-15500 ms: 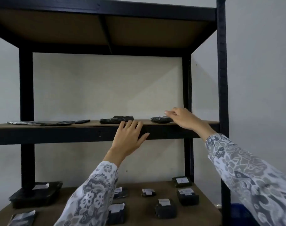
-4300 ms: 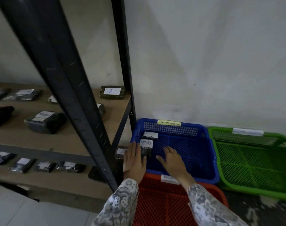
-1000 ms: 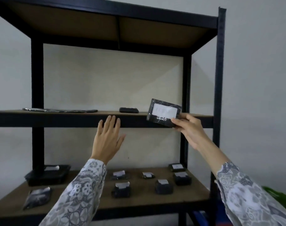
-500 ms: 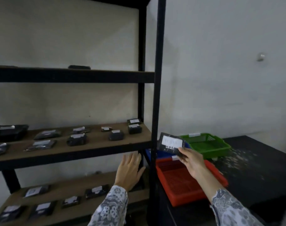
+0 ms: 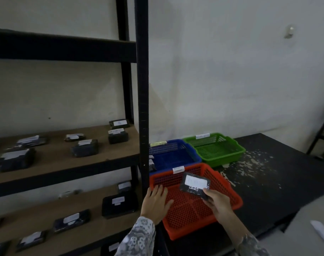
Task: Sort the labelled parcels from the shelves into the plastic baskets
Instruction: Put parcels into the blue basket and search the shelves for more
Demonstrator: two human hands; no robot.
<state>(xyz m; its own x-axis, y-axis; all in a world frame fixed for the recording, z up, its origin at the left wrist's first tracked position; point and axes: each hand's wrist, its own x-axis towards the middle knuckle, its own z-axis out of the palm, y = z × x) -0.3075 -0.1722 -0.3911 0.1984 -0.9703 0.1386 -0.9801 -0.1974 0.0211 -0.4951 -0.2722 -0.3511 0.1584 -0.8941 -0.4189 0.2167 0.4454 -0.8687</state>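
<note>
The shelves, stocked with labelled parcels, stand left of both hands. Beyond the fingertips sit the green basket and blue basket; directly beneath lies the red basket. The left hand hovers flat and empty. The right hand pinches a black parcel above the red basket. Delivery seems underway; next, read the label and release it into the matching basket.

A storeroom: black metal shelving of labelled parcels, sorting baskets on the floor
</note>
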